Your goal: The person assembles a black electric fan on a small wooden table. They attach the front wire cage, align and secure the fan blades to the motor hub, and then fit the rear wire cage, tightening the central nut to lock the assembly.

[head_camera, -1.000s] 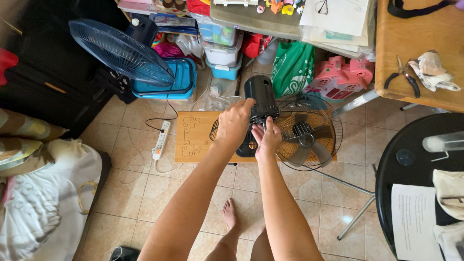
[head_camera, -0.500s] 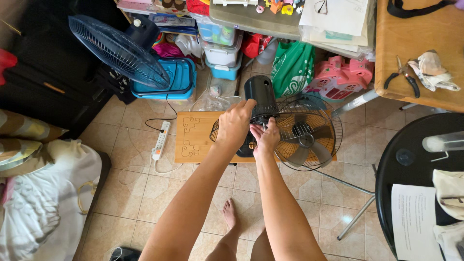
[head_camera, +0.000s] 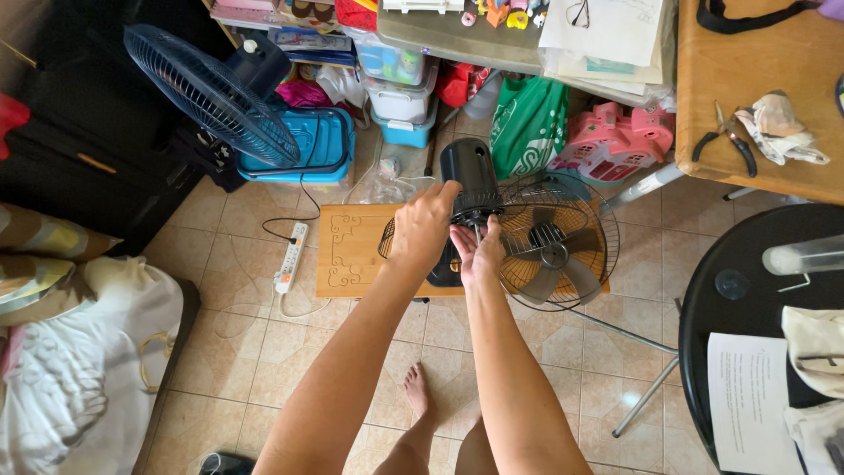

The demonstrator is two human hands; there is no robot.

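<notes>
Both hands' fingers [head_camera: 450, 191] clasp the black fan [head_camera: 492, 230] at its motor housing.

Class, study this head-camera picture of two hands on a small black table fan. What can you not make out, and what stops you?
1. Head view: the front of the black wire-caged table fan where the right hand works; the palm and fingers cover it.
2. The fan's base; the left hand and motor housing hide it.
3. The round black table; the right edge cuts it off.
4. The white printed sheet; its print is too small.
</notes>
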